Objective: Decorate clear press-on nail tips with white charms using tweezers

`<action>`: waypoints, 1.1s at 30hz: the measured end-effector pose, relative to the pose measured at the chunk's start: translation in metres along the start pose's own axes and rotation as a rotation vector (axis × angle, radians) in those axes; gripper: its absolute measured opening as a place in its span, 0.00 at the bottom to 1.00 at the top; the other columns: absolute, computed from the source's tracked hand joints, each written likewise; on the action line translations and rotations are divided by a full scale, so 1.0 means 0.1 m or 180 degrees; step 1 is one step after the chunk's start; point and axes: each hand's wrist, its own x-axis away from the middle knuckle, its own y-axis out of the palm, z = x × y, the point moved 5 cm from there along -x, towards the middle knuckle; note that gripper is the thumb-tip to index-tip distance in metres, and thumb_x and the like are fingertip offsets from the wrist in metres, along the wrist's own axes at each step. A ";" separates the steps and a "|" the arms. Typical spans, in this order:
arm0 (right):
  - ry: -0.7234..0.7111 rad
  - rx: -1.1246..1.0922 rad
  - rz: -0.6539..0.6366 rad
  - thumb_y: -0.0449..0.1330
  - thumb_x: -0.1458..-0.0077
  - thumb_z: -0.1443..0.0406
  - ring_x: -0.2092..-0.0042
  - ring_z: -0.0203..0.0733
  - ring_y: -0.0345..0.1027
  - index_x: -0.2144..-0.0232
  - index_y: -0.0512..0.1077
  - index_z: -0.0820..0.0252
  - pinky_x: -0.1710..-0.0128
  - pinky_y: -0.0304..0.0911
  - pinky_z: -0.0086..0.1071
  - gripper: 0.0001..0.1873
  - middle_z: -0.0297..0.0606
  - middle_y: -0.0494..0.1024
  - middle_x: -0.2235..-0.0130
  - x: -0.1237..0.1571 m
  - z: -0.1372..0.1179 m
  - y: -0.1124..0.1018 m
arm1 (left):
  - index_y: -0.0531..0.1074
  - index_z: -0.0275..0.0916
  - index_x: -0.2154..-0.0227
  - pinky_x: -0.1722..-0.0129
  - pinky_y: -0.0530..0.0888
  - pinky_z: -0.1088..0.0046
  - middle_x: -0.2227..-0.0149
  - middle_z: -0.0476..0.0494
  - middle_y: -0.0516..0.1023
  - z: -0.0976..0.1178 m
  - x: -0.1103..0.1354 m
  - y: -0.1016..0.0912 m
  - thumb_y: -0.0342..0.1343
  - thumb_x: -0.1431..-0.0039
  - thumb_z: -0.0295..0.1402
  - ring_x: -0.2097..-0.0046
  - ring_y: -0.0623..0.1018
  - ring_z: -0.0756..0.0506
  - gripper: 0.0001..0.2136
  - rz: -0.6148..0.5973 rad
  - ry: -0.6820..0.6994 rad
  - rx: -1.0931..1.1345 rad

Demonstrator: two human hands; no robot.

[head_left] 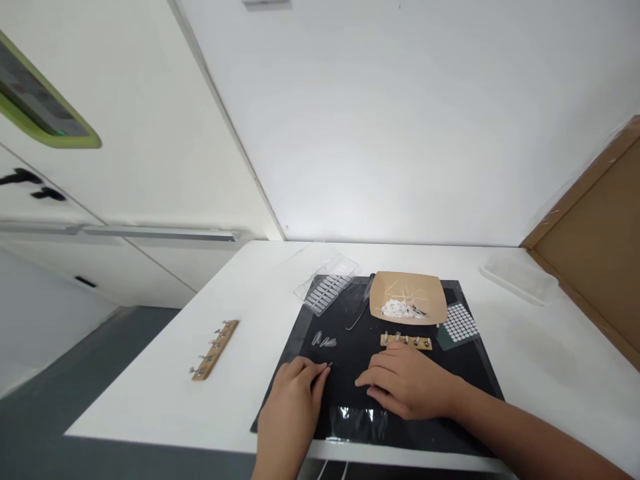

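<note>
My left hand [295, 397] is low over the black mat [345, 373], thumb and forefinger pinched on what looks like a small clear nail tip [329, 365]. Several loose clear nail tips [327, 342] lie just beyond those fingers. My right hand [403, 381] rests on the mat with its fingers loosely bent and apart, and I see nothing in them. Right behind it is a wooden strip with metal posts [419, 343]; clear tips stand on the posts at its left end. A green sheet of white dots [457, 325] lies right of that strip.
A brown paper tray [434, 303] holds white scraps and thin sticks. Left of it are a dark-handled tool [367, 293] and a clear case of nail tips [327, 293]. Another wooden strip [216, 350] lies at left. At right are a clear plastic lid [520, 279] and a cardboard box [595, 247].
</note>
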 end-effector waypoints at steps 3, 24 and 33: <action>-0.0113 0.0061 0.0313 0.55 0.30 0.68 0.60 0.40 0.74 0.49 0.71 0.60 0.58 0.62 0.38 0.10 0.38 0.81 0.60 0.00 -0.01 -0.12 | 0.78 0.43 0.69 0.58 0.76 0.56 0.65 0.42 0.79 0.09 0.02 0.02 0.49 0.28 0.41 0.59 0.78 0.36 0.16 0.0127 0.0154 -0.0233; 0.2145 -0.1783 0.2572 0.64 0.34 0.53 0.67 0.38 0.71 0.51 0.77 0.56 0.69 0.67 0.31 0.16 0.36 0.80 0.64 0.22 0.64 -0.43 | 0.80 0.43 0.63 0.69 0.76 0.72 0.68 0.49 0.83 1.31 -1.26 0.04 0.59 0.31 0.40 0.68 0.79 0.47 0.09 -0.0495 0.1142 0.2229; 0.2259 -0.2804 0.3007 0.71 0.40 0.52 0.69 0.37 0.73 0.59 0.81 0.56 0.66 0.74 0.34 0.15 0.37 0.83 0.62 0.24 0.82 -0.33 | 0.84 0.43 0.65 0.78 0.71 0.75 0.63 0.43 0.86 1.26 -1.25 0.27 0.63 0.35 0.39 0.70 0.80 0.47 0.08 -0.0678 0.1042 0.2795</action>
